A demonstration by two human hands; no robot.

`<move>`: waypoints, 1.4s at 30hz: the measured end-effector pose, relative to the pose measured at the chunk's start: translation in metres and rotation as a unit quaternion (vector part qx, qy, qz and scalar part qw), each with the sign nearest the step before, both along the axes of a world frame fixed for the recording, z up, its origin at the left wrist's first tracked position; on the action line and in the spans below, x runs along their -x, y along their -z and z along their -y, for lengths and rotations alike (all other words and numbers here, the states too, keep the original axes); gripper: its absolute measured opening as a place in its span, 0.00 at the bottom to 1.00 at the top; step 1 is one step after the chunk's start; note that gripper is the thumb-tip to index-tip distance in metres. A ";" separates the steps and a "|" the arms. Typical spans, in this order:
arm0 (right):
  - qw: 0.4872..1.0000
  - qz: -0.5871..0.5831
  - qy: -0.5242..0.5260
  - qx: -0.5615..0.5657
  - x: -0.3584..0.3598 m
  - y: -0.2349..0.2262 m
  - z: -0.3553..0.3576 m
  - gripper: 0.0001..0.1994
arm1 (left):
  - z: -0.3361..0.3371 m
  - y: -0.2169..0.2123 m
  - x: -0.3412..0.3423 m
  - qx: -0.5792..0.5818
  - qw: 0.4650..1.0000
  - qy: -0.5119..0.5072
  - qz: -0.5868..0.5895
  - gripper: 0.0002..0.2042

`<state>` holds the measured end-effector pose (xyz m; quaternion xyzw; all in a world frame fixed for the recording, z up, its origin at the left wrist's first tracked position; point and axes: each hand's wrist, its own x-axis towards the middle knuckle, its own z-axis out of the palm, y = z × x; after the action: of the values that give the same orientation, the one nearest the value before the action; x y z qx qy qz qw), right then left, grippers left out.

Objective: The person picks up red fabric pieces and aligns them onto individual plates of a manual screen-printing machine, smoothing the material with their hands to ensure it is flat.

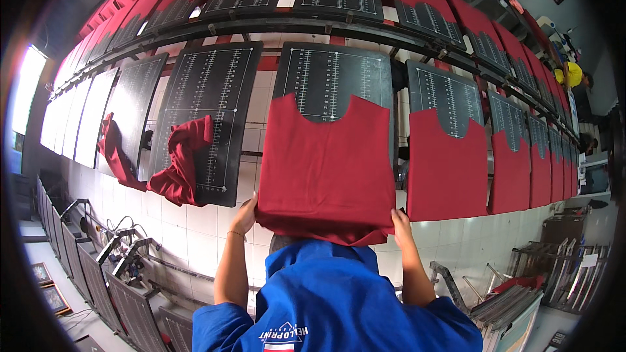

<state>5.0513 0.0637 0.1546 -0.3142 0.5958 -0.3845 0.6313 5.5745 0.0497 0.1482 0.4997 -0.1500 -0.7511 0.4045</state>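
Observation:
A dark red shirt panel (pixel 329 169) with a scooped neckline lies over the black printing board (pixel 372 72) in front of me. My left hand (pixel 244 214) pinches the panel's near left edge. At the near right edge, my right hand (pixel 400 224) has its fingers closed on the cloth. Between the hands the near hem hangs in folds over the board's end. White ruled lines and scales show on the board above the neckline.
Crumpled red cloth (pixel 182 163) hangs across the board (pixel 228 124) to the left. Another red panel (pixel 447 166) lies on the board to the right. Beyond a dark rail (pixel 300 26) stands a second row of covered boards. A person in yellow (pixel 572 74) is far right.

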 end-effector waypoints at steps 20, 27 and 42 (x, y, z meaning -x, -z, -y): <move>0.777 -0.521 -0.073 0.346 -0.086 -0.091 0.205 0.22 | 0.197 -0.089 0.098 0.382 0.617 0.076 0.684 0.22; 0.715 -0.599 -0.188 0.308 -0.083 -0.059 0.287 0.16 | 0.292 -0.066 0.101 0.462 0.587 0.165 0.644 0.10; 0.732 -0.503 -0.134 0.439 -0.069 -0.053 0.347 0.07 | 0.347 -0.065 0.072 0.493 0.607 0.181 0.597 0.10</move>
<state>5.1206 -0.2835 0.2081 -0.7804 0.5430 -0.3007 0.0755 5.5025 -0.2974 0.2131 0.5248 -0.7932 -0.1571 0.2661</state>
